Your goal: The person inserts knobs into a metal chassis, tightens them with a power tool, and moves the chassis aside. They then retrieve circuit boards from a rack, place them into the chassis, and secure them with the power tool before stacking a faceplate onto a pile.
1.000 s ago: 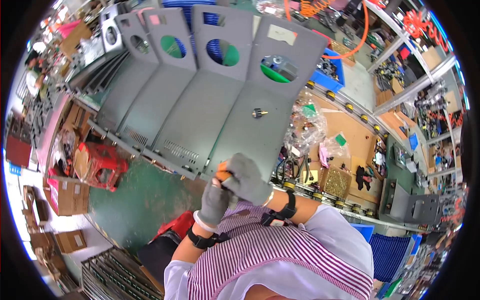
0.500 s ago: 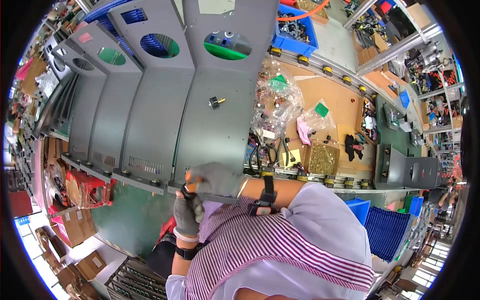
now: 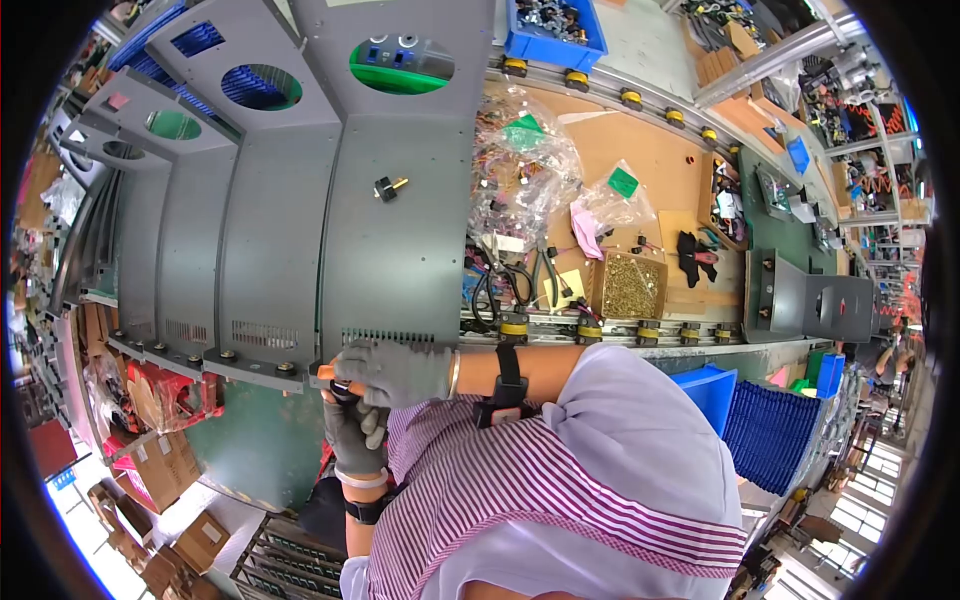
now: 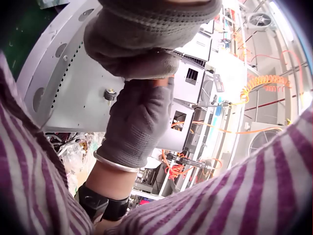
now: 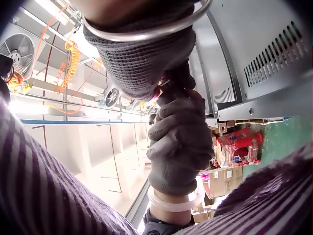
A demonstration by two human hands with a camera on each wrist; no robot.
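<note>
Both hands wear grey gloves and meet at the near edge of a grey metal panel (image 3: 395,255). My left hand (image 3: 355,440) is upright, its fingers curled round a small dark part (image 5: 171,92) in the right wrist view. From above, my right hand (image 3: 400,372) pinches the top of the same part. Something orange (image 3: 325,372) shows at the right fingertips; the gloves hide most of what is held, and I cannot tell its kind. Farther back on the panel lies a black component with a brass-coloured shaft (image 3: 388,188).
More grey panels with round cutouts stand in a row to the left. On the right, a bench holds clear plastic bags (image 3: 525,160), a box of small brass-coloured pieces (image 3: 630,285) and black-handled pliers. A blue bin (image 3: 556,35) of parts stands behind; a red stool (image 3: 170,390) is at left.
The head view has swung, so panels and hands appear farther left. Both hands stay together on the dark part, the right hand now lying flatter across the top. The black component stays on the panel.
</note>
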